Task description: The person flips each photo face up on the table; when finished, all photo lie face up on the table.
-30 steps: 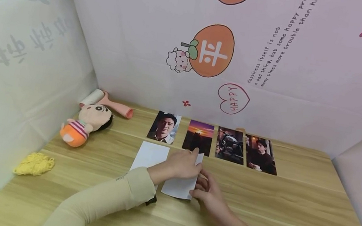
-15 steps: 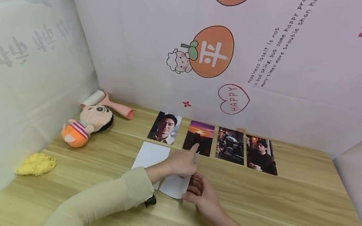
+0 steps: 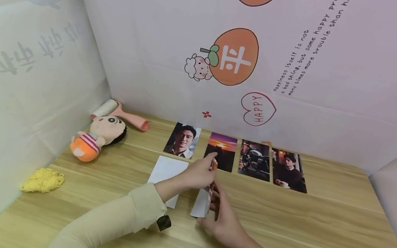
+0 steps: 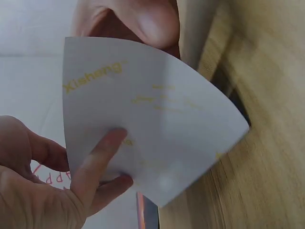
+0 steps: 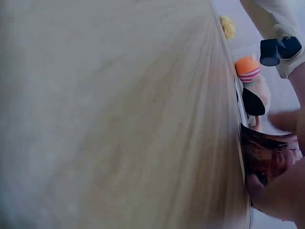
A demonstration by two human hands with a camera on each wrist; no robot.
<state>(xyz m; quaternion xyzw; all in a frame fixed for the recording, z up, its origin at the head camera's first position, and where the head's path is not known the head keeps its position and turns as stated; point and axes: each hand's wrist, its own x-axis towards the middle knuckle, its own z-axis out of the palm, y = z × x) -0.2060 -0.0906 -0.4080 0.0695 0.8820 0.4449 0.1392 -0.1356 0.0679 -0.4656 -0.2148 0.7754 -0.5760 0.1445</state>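
Both hands hold a photo print up off its flat position, its white back to the left and its printed face to the right. The left hand pinches its far part; in the left wrist view its fingers lie on the white back, which bears faint yellow lettering and bows. The right hand grips the right side near the bottom edge. In the right wrist view the dark reddish picture shows in part, the rest hidden by the hand. A second print lies white side up, partly under the left forearm.
Several photos stand in a row at the back: a portrait, a sunset, a motorcycle and a seated person. At left are a plush doll, a lint roller and yellow yarn. White walls enclose the table.
The held print has turned from nearly flat to tilted on edge, its printed face now showing on the right. Both hands have shifted slightly left with it.
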